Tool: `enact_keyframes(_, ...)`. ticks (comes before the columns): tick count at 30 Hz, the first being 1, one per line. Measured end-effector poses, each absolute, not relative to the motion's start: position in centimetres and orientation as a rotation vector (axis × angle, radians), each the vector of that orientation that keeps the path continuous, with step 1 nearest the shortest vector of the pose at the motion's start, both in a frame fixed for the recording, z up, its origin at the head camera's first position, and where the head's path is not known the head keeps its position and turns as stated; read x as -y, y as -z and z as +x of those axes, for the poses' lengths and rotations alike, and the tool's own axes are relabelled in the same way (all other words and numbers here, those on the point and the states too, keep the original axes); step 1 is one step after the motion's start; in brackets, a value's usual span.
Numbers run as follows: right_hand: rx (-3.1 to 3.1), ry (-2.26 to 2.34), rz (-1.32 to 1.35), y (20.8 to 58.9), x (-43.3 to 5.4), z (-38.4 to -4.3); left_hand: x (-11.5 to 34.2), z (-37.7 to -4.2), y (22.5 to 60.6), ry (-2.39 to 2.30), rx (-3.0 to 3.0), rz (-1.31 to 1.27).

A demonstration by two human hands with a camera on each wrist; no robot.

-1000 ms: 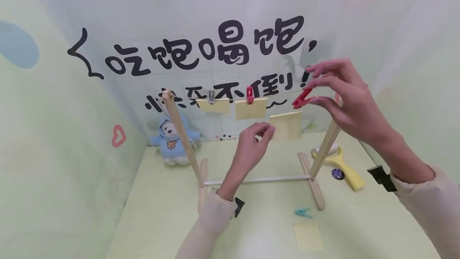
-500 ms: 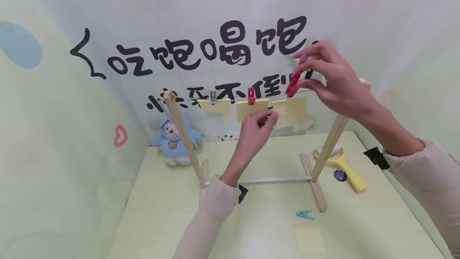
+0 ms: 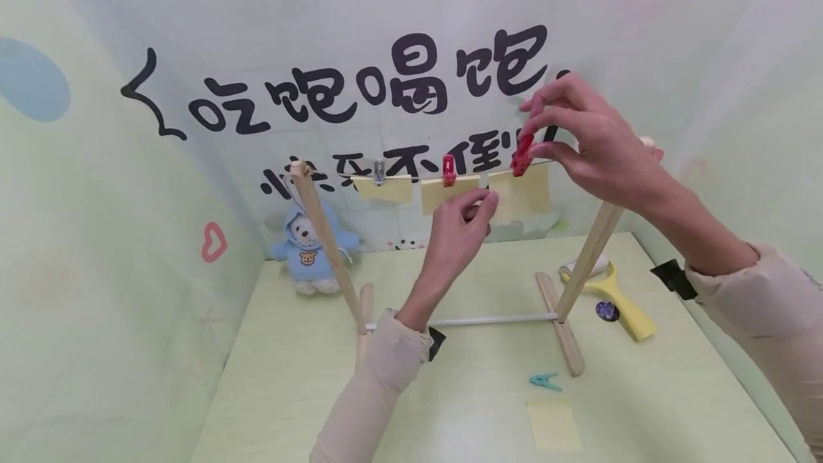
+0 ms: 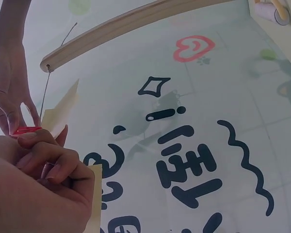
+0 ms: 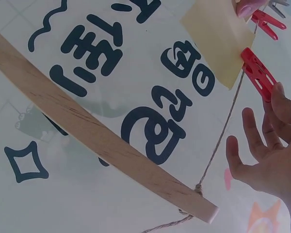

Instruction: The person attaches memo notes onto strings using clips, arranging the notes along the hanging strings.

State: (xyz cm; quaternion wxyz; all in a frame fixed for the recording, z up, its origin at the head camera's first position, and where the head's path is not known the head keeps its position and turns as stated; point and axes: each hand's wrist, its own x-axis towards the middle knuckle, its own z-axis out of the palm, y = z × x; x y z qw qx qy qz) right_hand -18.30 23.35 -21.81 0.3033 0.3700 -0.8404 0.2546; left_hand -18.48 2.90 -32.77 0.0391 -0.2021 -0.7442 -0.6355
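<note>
My left hand [image 3: 459,231] pinches the left edge of a yellow paper note [image 3: 522,191], which hangs at the string of a wooden stand. With thumb and fingers my right hand [image 3: 588,141] pinches a red clothespin [image 5: 258,73] from above. The clothespin's tip is at the string [image 5: 223,124] and the note's top edge, as the right wrist view shows. To the left, a grey clothespin [image 3: 379,173] and another red clothespin [image 3: 449,170] hold two more yellow notes on the string; the left hand partly covers the nearer one.
A teal clothespin [image 3: 545,381] and a yellow note [image 3: 554,425] lie on the table in front. Behind the right post [image 3: 588,270] is a yellow lint roller [image 3: 626,309] beside a dark round object [image 3: 607,311]. A plush toy in blue [image 3: 310,252] sits at the left.
The left hand has raised the note to the string. My right hand has moved left and down with the red clothespin, whose tip now meets the note's top edge.
</note>
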Motion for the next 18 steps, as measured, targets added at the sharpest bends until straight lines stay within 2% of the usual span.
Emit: enact_keyframes(18,2.331,-0.627,1.018,22.17,-23.12,-18.4,-2.49,-18.34,32.75,1.957,2.27,-0.627)
